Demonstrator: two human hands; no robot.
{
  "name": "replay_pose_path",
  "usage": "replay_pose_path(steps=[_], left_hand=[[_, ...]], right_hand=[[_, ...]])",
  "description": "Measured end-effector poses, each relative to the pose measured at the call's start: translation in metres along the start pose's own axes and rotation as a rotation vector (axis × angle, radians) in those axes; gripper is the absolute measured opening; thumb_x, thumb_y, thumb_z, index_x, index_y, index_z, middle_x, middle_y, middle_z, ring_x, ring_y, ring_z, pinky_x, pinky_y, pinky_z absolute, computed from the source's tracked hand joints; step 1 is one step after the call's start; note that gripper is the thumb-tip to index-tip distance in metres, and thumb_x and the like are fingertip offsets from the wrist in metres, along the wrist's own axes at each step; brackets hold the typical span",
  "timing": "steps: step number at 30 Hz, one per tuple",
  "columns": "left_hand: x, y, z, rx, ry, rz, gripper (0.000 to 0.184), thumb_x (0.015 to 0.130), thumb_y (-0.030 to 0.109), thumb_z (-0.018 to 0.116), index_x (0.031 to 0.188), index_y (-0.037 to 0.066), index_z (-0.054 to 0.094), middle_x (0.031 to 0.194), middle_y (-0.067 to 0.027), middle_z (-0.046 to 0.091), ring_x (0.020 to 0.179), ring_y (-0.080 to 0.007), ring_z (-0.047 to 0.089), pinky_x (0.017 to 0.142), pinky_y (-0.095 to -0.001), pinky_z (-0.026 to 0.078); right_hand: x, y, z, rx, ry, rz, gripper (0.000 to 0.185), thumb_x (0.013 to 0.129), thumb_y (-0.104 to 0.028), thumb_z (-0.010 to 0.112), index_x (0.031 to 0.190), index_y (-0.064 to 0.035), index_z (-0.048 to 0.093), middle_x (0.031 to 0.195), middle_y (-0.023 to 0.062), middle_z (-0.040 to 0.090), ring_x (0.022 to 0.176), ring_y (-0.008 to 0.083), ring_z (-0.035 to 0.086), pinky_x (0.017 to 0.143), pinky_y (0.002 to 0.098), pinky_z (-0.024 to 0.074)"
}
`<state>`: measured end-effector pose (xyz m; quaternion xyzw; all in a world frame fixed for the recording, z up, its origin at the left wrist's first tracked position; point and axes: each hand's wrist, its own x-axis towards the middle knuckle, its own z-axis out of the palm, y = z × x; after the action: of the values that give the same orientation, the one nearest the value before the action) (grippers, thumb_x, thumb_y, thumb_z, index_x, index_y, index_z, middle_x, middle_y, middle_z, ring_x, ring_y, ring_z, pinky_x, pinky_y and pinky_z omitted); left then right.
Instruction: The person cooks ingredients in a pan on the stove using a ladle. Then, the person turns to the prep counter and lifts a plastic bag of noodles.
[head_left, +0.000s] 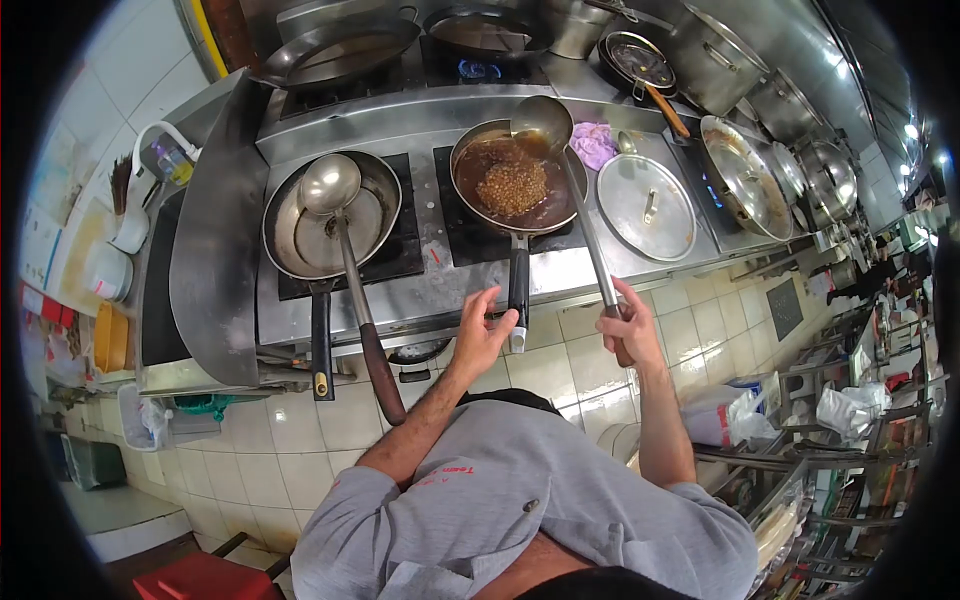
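My right hand (pixel 633 326) is closed round the handle of a long steel ladle (pixel 590 230). The ladle's bowl tips over the far right rim of a frying pan (pixel 519 272), with brown liquid in it. Brown sauce and a heap of small tan grains (pixel 511 188) lie in that pan. Just left of the pan's black handle, my left hand (pixel 484 332) is open, fingers apart and curved; whether the thumb touches the handle I cannot tell. A second frying pan (pixel 374 240) on the left burner has another ladle (pixel 331 184) resting in it, wooden grip toward me.
A flat metal lid (pixel 648 207) and a crumpled purple cloth (pixel 594 146) lie right of the working pan. Two dark woks (pixel 345 48) stand behind, a blue flame (pixel 479 70) under one. Large pots (pixel 715 58) line the back right. A metal splash guard (pixel 212 250) rises at left.
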<state>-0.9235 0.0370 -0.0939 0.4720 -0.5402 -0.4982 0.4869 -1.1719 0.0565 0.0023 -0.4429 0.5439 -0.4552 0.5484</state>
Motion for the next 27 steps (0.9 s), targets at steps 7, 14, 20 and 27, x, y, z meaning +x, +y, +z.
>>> replay_pose_path(steps=[7, 14, 20, 27], left_hand=[[0.001, 0.043, 0.024, 0.431, 0.006, 0.286, 0.054, 0.08, 0.028, 0.067, 0.125, 0.004, 0.048, 0.136, -0.0176, 0.035, 0.126, -0.0351, 0.032, 0.104, -0.0457, 0.028], [0.004, 0.043, 0.051, 0.627, 0.016, 0.316, 0.054, 0.08, 0.025, 0.066, 0.125, 0.004, 0.047, 0.141, -0.0182, 0.028, 0.129, -0.0379, 0.026, 0.106, -0.0465, 0.027], [0.0, 0.048, 0.062, 0.575, 0.166, 0.053, 0.058, 0.081, 0.025, 0.066, 0.129, 0.002, 0.043, 0.14, -0.0198, 0.029, 0.127, -0.0368, 0.032, 0.105, -0.0434, 0.031], [-0.009, 0.04, 0.071, 0.62, 0.303, 0.007, 0.061, 0.08, 0.024, 0.068, 0.132, 0.004, 0.04, 0.138, -0.0186, 0.032, 0.126, -0.0331, 0.037, 0.104, -0.0388, 0.033]], right_hand=[[-0.042, 0.015, 0.002, -0.278, -0.027, 0.001, 0.073, 0.071, 0.009, 0.061, 0.138, -0.0022, 0.034, 0.068, 0.0019, 0.054, 0.051, 0.008, 0.05, 0.046, 0.0228, 0.0423], [-0.038, 0.041, -0.028, -0.599, -0.035, 0.038, 0.074, 0.077, 0.005, 0.059, 0.142, -0.0108, 0.028, 0.071, 0.0089, 0.056, 0.064, 0.0136, 0.054, 0.064, 0.0317, 0.0479], [-0.008, 0.028, -0.046, -0.362, -0.115, 0.064, 0.08, 0.076, 0.007, 0.057, 0.145, -0.0119, 0.022, 0.065, 0.0018, 0.049, 0.052, 0.0095, 0.047, 0.046, 0.0265, 0.042], [0.011, 0.031, -0.06, -0.513, -0.111, -0.044, 0.079, 0.077, 0.006, 0.058, 0.145, -0.0088, 0.02, 0.064, 0.0027, 0.049, 0.049, 0.01, 0.047, 0.044, 0.0263, 0.0399]])
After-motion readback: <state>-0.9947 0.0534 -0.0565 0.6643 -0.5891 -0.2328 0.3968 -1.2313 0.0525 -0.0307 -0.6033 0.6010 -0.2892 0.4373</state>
